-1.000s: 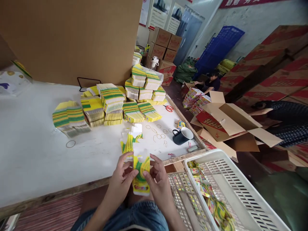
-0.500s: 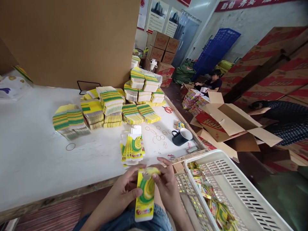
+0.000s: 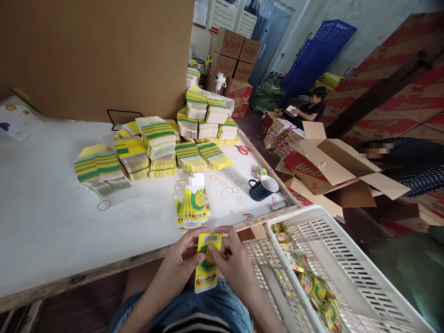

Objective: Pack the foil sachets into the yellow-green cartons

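Note:
A small yellow and green carton point(image 3: 207, 280) is upright above my lap, its barcode end at the top. My left hand point(image 3: 183, 256) grips its left edge, thumb on the front. On the right side my right hand point(image 3: 231, 254) holds it too, with the thumb pressed on the printed face and fingers behind the top edge. Just beyond my hands, a fanned pile of flat cartons point(image 3: 194, 203) lies on the white table point(image 3: 145, 226). Whether anything is inside the held carton is hidden.
Banded carton stacks point(image 3: 159, 143) stand farther back. Rubber bands point(image 3: 229, 186), red scissors point(image 3: 243, 150) and a dark mug point(image 3: 264, 188) lie to the right. A white plastic crate point(image 3: 321, 217) holds yellow packets point(image 3: 317, 289). Two people sit or bend near open cardboard boxes point(image 3: 322, 162).
The carton's top flap was raised and blurred; now it is folded down with the barcode showing. My right thumb has moved onto the carton's front. The view has shifted slightly.

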`<state>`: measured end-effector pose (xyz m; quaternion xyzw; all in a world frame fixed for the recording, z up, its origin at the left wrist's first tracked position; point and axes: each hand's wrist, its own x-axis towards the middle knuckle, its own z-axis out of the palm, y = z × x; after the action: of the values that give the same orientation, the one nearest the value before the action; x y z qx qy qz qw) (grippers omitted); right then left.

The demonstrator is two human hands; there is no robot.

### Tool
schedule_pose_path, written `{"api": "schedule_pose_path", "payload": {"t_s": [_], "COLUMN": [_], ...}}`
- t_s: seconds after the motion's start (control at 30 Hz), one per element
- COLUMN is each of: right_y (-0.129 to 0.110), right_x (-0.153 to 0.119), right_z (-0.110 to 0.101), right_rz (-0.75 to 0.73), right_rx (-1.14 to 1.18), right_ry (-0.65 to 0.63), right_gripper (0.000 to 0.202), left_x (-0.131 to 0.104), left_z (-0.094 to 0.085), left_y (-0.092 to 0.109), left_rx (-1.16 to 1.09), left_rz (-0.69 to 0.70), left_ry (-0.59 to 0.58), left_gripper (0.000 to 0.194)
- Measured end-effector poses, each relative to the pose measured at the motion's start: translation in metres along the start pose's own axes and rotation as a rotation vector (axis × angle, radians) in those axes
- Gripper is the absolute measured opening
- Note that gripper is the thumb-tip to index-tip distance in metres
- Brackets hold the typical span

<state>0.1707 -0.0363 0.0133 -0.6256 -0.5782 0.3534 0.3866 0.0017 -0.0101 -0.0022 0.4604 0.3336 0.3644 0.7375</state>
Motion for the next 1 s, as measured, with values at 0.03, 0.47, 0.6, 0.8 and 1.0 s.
{"api": "schedule_pose_path", "payload": {"t_s": [0.03, 0.47, 0.6, 0.8, 1.0], "right_y": [0.001, -0.004, 0.018, 0.041, 0.027], "right_x": [0.0, -0.023, 0.005, 0.068, 0.055], "right_z": [-0.001, -0.068, -0.041, 0.028, 0.026], "right_rz": [-0.008, -0.242, -0.118, -0.009, 0.01], "right_rx": [0.012, -0.459, -0.303, -0.113, 0.188], "right_ry": [-0.001, 0.833, 0.517, 0.319, 0.292], "right_gripper": [0.027, 0.026, 0.027, 0.032, 0.024], "left_x": [0.001, 0.035, 0.04, 0.021, 0.02], "left_z": [0.0, -0.003, -0.011, -0.012, -0.024], "left_y": [-0.001, -0.007, -0.018, -0.02, -0.01], "left_rx": [-0.028, 0.92, 1.023, 0.812, 0.293], "left_rz": [-0.024, 0.283, 0.24, 0.172, 0.234], "left_ry": [0.004, 0.148, 0.046, 0.086, 0.435], "left_gripper": [0.049, 0.068, 0.071, 0.063, 0.045]}}
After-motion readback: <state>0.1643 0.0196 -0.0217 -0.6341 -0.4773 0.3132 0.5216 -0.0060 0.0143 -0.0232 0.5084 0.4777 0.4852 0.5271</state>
